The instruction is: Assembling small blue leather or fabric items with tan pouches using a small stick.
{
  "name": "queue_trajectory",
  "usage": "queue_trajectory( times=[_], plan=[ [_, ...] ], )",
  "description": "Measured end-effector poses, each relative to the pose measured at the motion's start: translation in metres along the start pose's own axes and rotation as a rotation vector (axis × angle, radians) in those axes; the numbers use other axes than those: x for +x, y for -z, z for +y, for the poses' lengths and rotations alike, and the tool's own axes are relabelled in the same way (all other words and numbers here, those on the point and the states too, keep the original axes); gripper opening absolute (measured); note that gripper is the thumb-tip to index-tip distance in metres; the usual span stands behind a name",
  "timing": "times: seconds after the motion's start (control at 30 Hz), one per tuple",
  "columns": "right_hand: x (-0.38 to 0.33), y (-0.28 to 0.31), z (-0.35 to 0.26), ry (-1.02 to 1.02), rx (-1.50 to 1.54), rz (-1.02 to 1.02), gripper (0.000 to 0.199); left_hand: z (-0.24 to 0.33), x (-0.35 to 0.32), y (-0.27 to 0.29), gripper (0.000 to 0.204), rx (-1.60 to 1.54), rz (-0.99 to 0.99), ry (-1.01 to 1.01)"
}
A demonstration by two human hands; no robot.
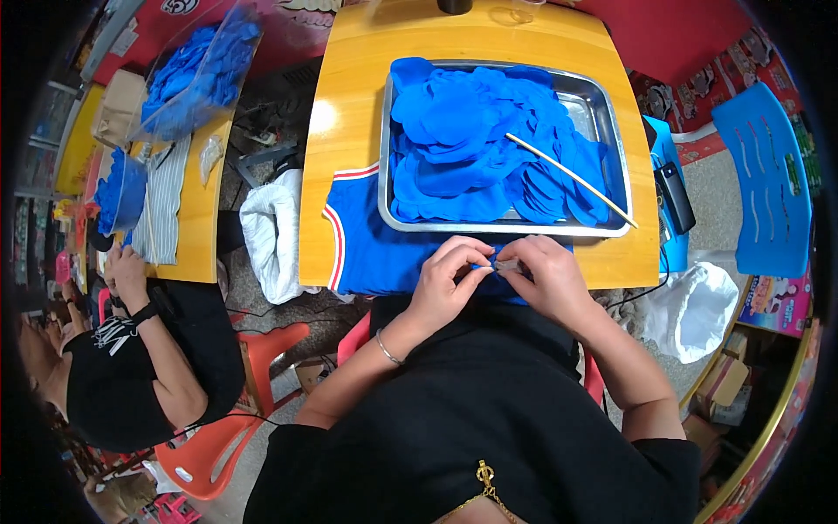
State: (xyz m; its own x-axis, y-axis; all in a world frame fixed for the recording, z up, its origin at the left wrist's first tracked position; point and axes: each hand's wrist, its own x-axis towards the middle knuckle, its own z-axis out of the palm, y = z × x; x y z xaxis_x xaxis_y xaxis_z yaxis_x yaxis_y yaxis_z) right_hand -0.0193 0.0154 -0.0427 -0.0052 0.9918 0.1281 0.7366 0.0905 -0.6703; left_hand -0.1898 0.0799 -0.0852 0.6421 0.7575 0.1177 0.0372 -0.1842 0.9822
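Note:
My left hand [447, 281] and my right hand [552, 281] meet at the near edge of the table, just in front of a metal tray. Thumb and fingers of each are pinched together, almost tip to tip. A small bit of blue and grey shows between them, too little to name. Under and behind the hands lies a blue sleeveless jersey [371, 253] with red and white trim. Heaped in the metal tray [625, 157] are many flat, rounded blue fabric pieces [463, 131]. A thin wooden stick [567, 176] rests across the heap and the tray's right rim.
On the left, a co-worker [131, 367] sits at another table with a clear bin [196, 74] of blue pieces and a striped cloth [166, 210]. White sacks [272, 236] flank my table. A blue chair [772, 183] and a black device [674, 196] are to the right.

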Motion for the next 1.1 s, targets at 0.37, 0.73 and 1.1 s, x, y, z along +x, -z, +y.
queue_trajectory(
  times=[0.37,0.73,1.1],
  plan=[
    [-0.004,-0.008,0.003,0.103,-0.03,0.071,0.014,0.01,0.003,0.015,0.014,0.4,-0.02,-0.205],
    [0.0,-0.011,-0.009,0.133,-0.348,0.093,0.011,0.006,0.002,0.005,0.008,0.229,-0.007,-0.166],
    [-0.009,-0.013,0.009,0.095,0.141,0.11,0.015,0.0,-0.001,0.012,0.009,0.126,0.022,-0.091]
  ],
)
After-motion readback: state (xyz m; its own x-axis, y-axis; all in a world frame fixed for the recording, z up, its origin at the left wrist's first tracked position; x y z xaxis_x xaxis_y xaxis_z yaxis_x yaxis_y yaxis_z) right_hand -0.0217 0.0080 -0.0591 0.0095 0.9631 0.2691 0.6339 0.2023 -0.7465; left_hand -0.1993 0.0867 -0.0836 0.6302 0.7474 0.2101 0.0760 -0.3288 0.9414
